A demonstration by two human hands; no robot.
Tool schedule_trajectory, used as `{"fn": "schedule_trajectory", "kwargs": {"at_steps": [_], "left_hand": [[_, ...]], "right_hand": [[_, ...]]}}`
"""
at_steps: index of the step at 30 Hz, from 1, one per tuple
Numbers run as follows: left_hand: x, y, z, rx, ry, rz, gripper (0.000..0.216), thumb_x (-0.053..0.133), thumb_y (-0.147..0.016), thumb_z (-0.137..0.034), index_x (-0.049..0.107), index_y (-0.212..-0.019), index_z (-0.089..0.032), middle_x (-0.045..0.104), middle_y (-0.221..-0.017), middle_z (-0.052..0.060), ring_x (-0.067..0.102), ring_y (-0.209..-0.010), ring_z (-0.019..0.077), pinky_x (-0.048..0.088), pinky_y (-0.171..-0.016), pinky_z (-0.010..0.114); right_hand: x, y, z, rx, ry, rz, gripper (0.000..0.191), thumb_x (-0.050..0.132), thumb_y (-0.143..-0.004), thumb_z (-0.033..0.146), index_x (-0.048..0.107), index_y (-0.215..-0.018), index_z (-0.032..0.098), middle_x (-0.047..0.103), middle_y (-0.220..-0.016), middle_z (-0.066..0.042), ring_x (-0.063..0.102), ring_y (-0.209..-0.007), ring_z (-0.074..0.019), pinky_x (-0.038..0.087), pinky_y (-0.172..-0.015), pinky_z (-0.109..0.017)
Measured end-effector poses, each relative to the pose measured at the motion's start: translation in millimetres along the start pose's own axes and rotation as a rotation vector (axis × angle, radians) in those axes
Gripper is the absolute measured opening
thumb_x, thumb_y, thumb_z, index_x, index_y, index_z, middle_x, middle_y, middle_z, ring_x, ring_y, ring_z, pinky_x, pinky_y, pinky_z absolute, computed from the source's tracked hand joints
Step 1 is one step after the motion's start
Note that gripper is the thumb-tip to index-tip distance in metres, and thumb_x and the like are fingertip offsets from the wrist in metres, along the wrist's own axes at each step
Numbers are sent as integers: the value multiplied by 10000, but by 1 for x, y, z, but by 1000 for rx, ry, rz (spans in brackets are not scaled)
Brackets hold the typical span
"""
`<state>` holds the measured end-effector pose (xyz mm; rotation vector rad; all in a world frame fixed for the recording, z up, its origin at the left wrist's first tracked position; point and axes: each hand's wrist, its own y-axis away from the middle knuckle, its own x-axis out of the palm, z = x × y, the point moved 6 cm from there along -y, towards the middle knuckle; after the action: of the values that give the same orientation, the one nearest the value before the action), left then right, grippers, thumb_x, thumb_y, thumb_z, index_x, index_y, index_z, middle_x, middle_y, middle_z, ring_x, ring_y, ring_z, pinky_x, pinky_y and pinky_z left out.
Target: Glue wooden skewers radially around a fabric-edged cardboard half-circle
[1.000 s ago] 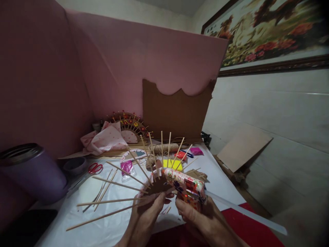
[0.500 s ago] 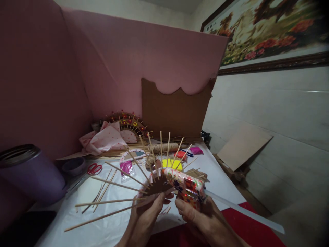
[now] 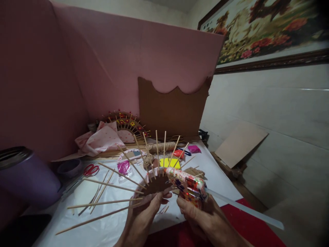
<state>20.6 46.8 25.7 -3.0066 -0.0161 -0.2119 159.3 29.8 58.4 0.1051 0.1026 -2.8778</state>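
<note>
My left hand (image 3: pixel 146 214) is closed on the lower edge of a brown cardboard half-disc (image 3: pixel 155 187) with a pale fabric rim. Several thin wooden sticks (image 3: pixel 128 160) fan outward from the half-disc's curved edge. Wrapped around the handle of a floral-patterned hot glue gun (image 3: pixel 187 185) is my right hand (image 3: pixel 199 212). The gun's nozzle points left and sits at the rim, close to the base of the sticks on the right; whether it touches cannot be made out. A long translucent glue stick (image 3: pixel 246 209) sticks out of the gun's back end.
Red-handled scissors (image 3: pixel 91 169), loose sticks (image 3: pixel 101 190) and a purple container (image 3: pixel 28 178) are at left. Behind lie a twine roll (image 3: pixel 161 147), yellow packet (image 3: pixel 169 163), pink packet (image 3: pixel 123 167), spotted cloth (image 3: pixel 99 139) and decorated fan (image 3: pixel 123 120). Cardboard (image 3: pixel 172 109) stands against the pink panel.
The half-disc with its sticks has tilted slightly and shifted a little left. The glue gun stays at its rim; both hands keep their holds. The whole view has shifted slightly.
</note>
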Motion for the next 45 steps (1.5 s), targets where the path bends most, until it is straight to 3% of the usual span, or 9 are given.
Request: {"fn": "schedule_trajectory", "kwargs": {"at_steps": [4, 9, 12, 16, 20, 22, 25, 33, 45], "left_hand": [[-3, 1, 2, 1, -13, -35, 159, 670, -697, -321, 719, -646, -178, 746, -711, 60, 685, -674, 217, 551, -620, 275], [-4, 3, 4, -10, -8, -36, 161, 663, -710, -317, 705, -770, -174, 749, -742, 54, 687, -673, 213, 551, -625, 279], [-4, 3, 8, -15, -9, -26, 190, 667, -709, -311, 697, -832, -170, 751, -755, 61, 691, -724, 230, 553, -648, 287], [-4, 2, 8, -27, -12, -28, 196, 673, -702, -304, 699, -856, -185, 748, -850, 65, 672, -861, 259, 554, -674, 292], [-3, 1, 2, -15, -43, -50, 247, 676, -666, -391, 699, -549, -174, 750, -745, 82, 685, -792, 277, 561, -615, 285], [-2, 0, 2, -27, -42, -56, 292, 680, -643, -425, 692, -494, -174, 745, -683, 85, 692, -702, 265, 562, -592, 291], [-3, -1, 4, -68, -28, -77, 262, 703, -613, -427, 708, -532, -178, 737, -624, 74, 683, -602, 241, 558, -567, 299], [-4, 5, 2, -48, -59, -62, 199, 647, -706, -358, 732, -688, -180, 745, -694, 53, 678, -661, 222, 545, -647, 304], [-11, -1, 16, -68, -160, 21, 243, 568, -779, -371, 748, -743, -211, 749, -755, 28, 664, -710, 201, 488, -734, 290]], "right_hand": [[-3, 2, 2, -14, 13, 1, 298, 550, -819, 381, 647, -1050, 219, 658, -949, -45, 569, -899, -220, 419, -889, -360], [-4, 3, 2, -29, -12, -18, 269, 581, -780, 445, 696, -849, 211, 637, -649, -20, 592, -815, -230, 456, -829, -354], [0, 2, 2, -20, -28, 6, 290, 570, -781, 467, 692, -851, 212, 599, -570, -8, 597, -772, -226, 474, -790, -351], [3, 2, 4, -4, -32, 40, 315, 562, -784, 474, 681, -930, 221, 621, -627, -10, 592, -740, -208, 490, -741, -330], [-2, 4, 3, 10, 3, 13, 298, 559, -800, 436, 680, -968, 222, 646, -707, -20, 587, -761, -206, 479, -761, -340], [-5, 4, 2, -5, 35, -12, 286, 564, -801, 418, 677, -982, 226, 657, -782, -29, 582, -809, -211, 459, -806, -353], [-8, 5, 0, -14, 68, -48, 294, 558, -807, 404, 659, -1028, 238, 661, -833, -30, 580, -793, -203, 450, -817, -358], [-5, 3, 1, 8, 69, 7, 266, 553, -810, 418, 704, -915, 226, 640, -635, -17, 588, -761, -211, 462, -787, -343], [-17, 3, -13, 6, 97, 4, 309, 521, -832, 417, 673, -993, 203, 659, -723, -27, 590, -739, -203, 480, -735, -325]]}}
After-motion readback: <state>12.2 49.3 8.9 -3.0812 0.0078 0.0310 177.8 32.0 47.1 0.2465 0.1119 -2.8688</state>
